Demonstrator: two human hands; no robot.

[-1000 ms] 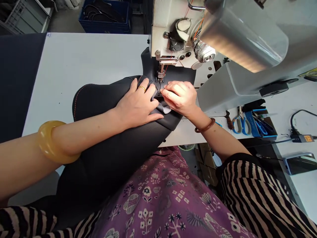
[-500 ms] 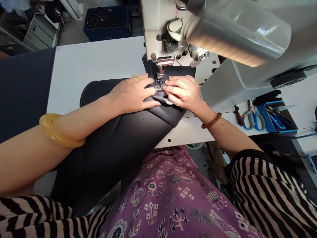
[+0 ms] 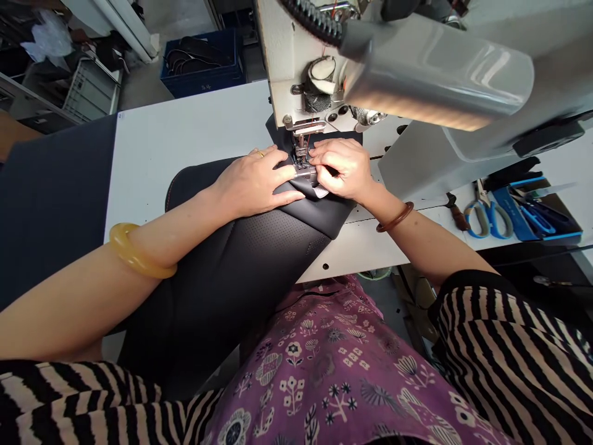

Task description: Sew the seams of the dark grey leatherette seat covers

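A black leather cover (image 3: 259, 247), perforated in part, lies under the needle of a sewing machine (image 3: 285, 68) and hangs over the table's front edge. My left hand (image 3: 257, 182) rests flat on it, fingers spread, left of the presser foot (image 3: 302, 151). Right of the foot, my right hand (image 3: 343, 167) has its fingers bent and thumb against the index finger, pinching the cover's folded edge. A metal guide (image 3: 303, 173) sits between both hands, just before the foot. A small pale piece (image 3: 320, 192) shows under my right hand. Red thread runs down to the needle.
A grey lamp (image 3: 440, 74) juts over the work from the machine head. On the table at right lie blue-handled scissors (image 3: 488, 217), a brown-handled tool (image 3: 458, 216) and a blue tray (image 3: 523, 213) of tools. A blue crate (image 3: 204, 83) with dark pieces stands behind the table.
The whole view has shifted, so the table and cover appear slightly lower and further right. My right thumb and index finger have drawn together by the guide. My left hand keeps its flat pose.
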